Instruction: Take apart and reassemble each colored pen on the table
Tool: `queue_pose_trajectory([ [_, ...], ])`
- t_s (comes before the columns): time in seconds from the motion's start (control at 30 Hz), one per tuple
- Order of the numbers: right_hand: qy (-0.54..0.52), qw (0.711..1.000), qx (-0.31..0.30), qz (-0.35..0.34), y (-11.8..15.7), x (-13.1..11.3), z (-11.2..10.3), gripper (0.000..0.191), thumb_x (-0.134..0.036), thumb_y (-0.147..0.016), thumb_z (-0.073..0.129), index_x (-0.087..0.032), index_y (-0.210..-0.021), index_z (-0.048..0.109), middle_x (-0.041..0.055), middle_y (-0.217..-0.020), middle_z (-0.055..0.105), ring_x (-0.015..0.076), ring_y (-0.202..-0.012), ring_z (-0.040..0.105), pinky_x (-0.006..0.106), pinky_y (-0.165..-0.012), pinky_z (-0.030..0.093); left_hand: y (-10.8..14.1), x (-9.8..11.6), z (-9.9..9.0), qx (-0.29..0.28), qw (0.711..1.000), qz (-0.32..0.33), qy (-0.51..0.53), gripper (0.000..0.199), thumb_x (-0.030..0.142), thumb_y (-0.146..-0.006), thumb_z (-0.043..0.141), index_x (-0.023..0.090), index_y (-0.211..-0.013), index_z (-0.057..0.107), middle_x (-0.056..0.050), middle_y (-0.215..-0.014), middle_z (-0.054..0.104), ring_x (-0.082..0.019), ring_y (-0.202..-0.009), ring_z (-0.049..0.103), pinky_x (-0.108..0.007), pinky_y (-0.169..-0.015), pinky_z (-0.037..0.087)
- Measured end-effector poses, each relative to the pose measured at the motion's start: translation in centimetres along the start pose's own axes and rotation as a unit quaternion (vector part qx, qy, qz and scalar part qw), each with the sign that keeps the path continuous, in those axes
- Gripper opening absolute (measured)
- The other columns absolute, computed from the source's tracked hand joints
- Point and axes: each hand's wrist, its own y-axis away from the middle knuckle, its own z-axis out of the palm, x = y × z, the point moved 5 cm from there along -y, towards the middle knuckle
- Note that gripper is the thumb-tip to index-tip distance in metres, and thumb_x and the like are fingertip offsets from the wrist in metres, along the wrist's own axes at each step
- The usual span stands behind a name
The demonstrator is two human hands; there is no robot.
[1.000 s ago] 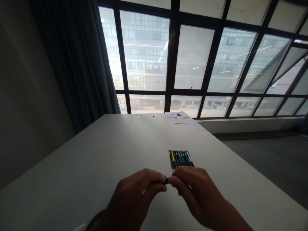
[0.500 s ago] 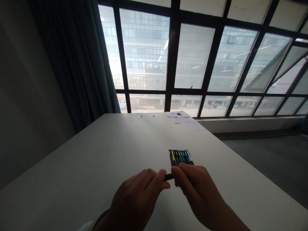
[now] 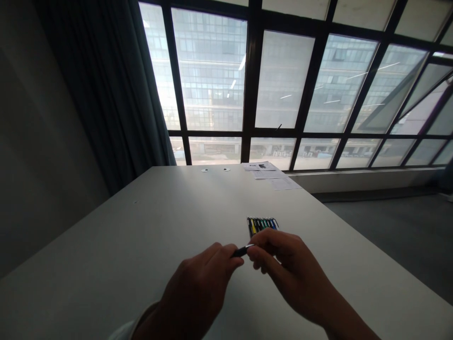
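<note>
A black pen (image 3: 241, 251) is held between my two hands above the white table (image 3: 170, 212). My left hand (image 3: 207, 276) is closed around its left part, which the fingers hide. At the pen's other end, where a pale, shiny piece shows, my right hand (image 3: 283, 259) pinches with thumb and forefinger. Just beyond my right hand lies a row of pens (image 3: 262, 224), side by side, with black, yellow, green and blue parts. The right hand covers their near ends.
Printed sheets of paper (image 3: 269, 174) lie at the table's far right edge. Two round white pieces (image 3: 226, 169) sit near the far edge. Beyond are large windows (image 3: 212, 75), and a dark curtain (image 3: 106, 94) hangs at the left.
Both hands have risen slightly and shifted a little left with the pen. My right fingers have moved on the pen, so its pale, shiny end now shows.
</note>
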Motion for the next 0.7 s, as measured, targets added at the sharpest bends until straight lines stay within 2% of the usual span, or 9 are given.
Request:
queue_pose_trajectory([
  [0.07,-0.030,1.000,0.000,-0.007,0.1,0.0,0.0,0.013,-0.027,-0.094,0.061,-0.021,-0.103,0.067,0.0036,-0.092,0.069,0.0151,-0.081,0.063,0.027,-0.072,0.052,0.0,0.0,0.0,-0.002,1.000,-0.007,-0.006,0.020,0.025,-0.099,0.045,0.020,-0.092,0.064,-0.001,-0.073,0.067,-0.011,-0.056,0.063,-0.018,-0.058,0.053],
  [0.13,-0.057,0.998,0.010,0.002,0.2,0.2,0.0,0.026,-0.029,-0.091,0.066,-0.023,-0.116,0.063,0.0060,-0.105,0.069,0.0172,-0.090,0.065,0.029,-0.076,0.054,0.0,0.0,0.1,-0.008,1.000,-0.018,-0.011,0.021,0.025,-0.099,0.045,0.020,-0.090,0.063,0.000,-0.073,0.067,-0.011,-0.055,0.063,-0.019,-0.057,0.052],
  [0.27,-0.038,0.999,0.005,-0.005,0.1,0.1,-0.1,0.012,-0.029,-0.094,0.061,-0.019,-0.094,0.068,0.0024,-0.079,0.068,0.0144,-0.072,0.064,0.027,-0.067,0.053,-0.1,0.1,0.2,-0.029,0.998,-0.037,-0.030,0.021,0.026,-0.098,0.046,0.020,-0.086,0.062,0.001,-0.070,0.065,-0.012,-0.053,0.062,-0.021,-0.053,0.049],
  [0.3,-0.031,0.999,0.003,-0.023,0.1,-0.2,0.0,0.012,-0.026,-0.095,0.060,-0.019,-0.091,0.068,0.0023,-0.078,0.068,0.0142,-0.073,0.064,0.027,-0.069,0.053,-0.1,0.1,0.2,-0.033,0.998,-0.040,-0.032,0.021,0.026,-0.098,0.046,0.020,-0.086,0.061,0.001,-0.069,0.064,-0.013,-0.053,0.061,-0.022,-0.052,0.048],
  [0.37,-0.033,0.998,0.013,-0.049,0.0,-0.5,-0.1,0.010,-0.023,-0.093,0.062,-0.020,-0.098,0.069,0.0044,-0.091,0.071,0.0155,-0.081,0.065,0.029,-0.075,0.054,-0.2,0.2,0.2,-0.036,0.998,-0.042,-0.030,0.019,0.026,-0.098,0.046,0.021,-0.088,0.061,0.001,-0.070,0.065,-0.013,-0.053,0.062,-0.022,-0.051,0.047],
  [0.43,-0.043,0.998,0.032,-0.037,-0.1,-0.3,-0.2,0.017,-0.025,-0.089,0.068,-0.021,-0.106,0.069,0.0056,-0.100,0.072,0.0167,-0.086,0.067,0.030,-0.079,0.055,-0.2,0.2,0.1,-0.034,0.998,-0.043,-0.025,0.017,0.026,-0.097,0.046,0.021,-0.090,0.061,0.002,-0.071,0.066,-0.013,-0.054,0.062,-0.022,-0.050,0.046],
  [0.53,-0.023,0.999,0.032,-0.002,-0.2,0.1,-0.1,0.013,-0.030,-0.088,0.069,-0.019,-0.095,0.071,0.0026,-0.082,0.072,0.0149,-0.073,0.066,0.027,-0.068,0.054,-0.2,0.1,0.2,-0.038,0.997,-0.052,-0.031,0.018,0.029,-0.097,0.047,0.022,-0.088,0.061,0.002,-0.071,0.066,-0.013,-0.053,0.061,-0.023,-0.047,0.043],
  [0.6,0.007,1.000,0.019,-0.020,-0.3,-0.1,-0.1,0.011,-0.028,-0.091,0.066,-0.019,-0.087,0.070,0.0009,-0.074,0.070,0.0136,-0.068,0.064,0.026,-0.065,0.052,-0.1,-0.1,0.4,-0.052,0.996,-0.060,-0.036,0.019,0.031,-0.098,0.048,0.022,-0.087,0.061,0.003,-0.071,0.065,-0.013,-0.053,0.061,-0.024,-0.048,0.043],
  [0.7,0.016,0.996,0.018,-0.084,-0.3,-0.8,-0.2,0.008,-0.019,-0.092,0.062,-0.020,-0.092,0.070,0.0020,-0.086,0.072,0.0138,-0.078,0.066,0.026,-0.073,0.052,0.1,-0.4,0.7,-0.071,0.994,-0.068,-0.037,0.018,0.033,-0.097,0.050,0.022,-0.087,0.060,0.003,-0.072,0.066,-0.014,-0.055,0.063,-0.024,-0.052,0.045],
])
